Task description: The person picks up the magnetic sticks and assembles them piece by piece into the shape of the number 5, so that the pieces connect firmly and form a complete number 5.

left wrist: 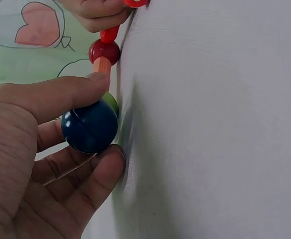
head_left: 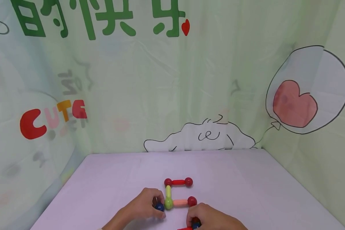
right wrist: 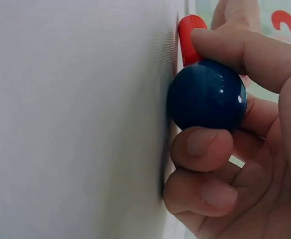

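Note:
On the table, magnetic-style rods and balls form an open shape. A red rod joins two red balls at the far side. From there a yellow-green rod runs down to a green ball. A salmon rod links that to another red ball. My left hand holds a dark blue ball between thumb and fingers, just left of the green ball. My right hand grips a second dark blue ball, with a red rod at the ball's side under the thumb.
The pale table stretches out around the pieces to both sides and behind. Printed curtains hang at its back and sides, with a balloon drawing on the right.

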Tool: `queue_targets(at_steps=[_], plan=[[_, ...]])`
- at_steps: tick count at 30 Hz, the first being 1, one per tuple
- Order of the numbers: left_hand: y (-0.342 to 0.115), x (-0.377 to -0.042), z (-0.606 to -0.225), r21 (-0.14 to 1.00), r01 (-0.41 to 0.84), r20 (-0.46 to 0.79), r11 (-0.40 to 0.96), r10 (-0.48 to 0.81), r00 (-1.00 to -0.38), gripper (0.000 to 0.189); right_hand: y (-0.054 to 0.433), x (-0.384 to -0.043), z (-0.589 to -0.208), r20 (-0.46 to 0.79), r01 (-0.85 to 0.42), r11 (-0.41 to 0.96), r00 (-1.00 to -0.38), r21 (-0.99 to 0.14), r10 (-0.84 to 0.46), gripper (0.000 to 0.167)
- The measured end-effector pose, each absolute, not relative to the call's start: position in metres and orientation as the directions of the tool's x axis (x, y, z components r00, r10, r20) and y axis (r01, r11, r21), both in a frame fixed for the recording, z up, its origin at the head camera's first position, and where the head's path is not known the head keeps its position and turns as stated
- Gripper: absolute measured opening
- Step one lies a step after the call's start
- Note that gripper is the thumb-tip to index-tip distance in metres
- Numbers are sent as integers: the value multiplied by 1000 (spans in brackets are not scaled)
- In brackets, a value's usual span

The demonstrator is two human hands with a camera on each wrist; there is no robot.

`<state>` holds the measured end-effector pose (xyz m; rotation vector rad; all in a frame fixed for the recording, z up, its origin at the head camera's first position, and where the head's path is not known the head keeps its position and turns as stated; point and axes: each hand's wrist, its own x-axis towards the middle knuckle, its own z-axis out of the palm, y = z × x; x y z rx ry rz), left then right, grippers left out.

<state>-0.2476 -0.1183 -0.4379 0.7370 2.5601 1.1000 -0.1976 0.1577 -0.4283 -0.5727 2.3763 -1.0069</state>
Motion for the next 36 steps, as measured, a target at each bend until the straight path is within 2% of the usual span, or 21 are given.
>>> queue_targets(at_steps=[7, 17, 24, 36], plan=[[-116, -241, -438, 754, 314, -78, 577, 553, -830, 26, 157, -198, -428, -266, -209, 657, -794, -724, -546, 18], [-109, -230, -440, 815, 279, -113, 508, 612, -783, 24, 159, -198, -430, -247, -215, 621, -783, -753, -570, 17], [-102, -220, -444, 856, 199, -141, 477, 585, -799, 22, 158, -197, -429, -246, -211, 622, -787, -754, -566, 19], [-99, -213, -444, 892, 219, -87, 395, 625, -776, 19, 158, -197, -431, -219, -232, 602, -784, -764, -581, 19]])
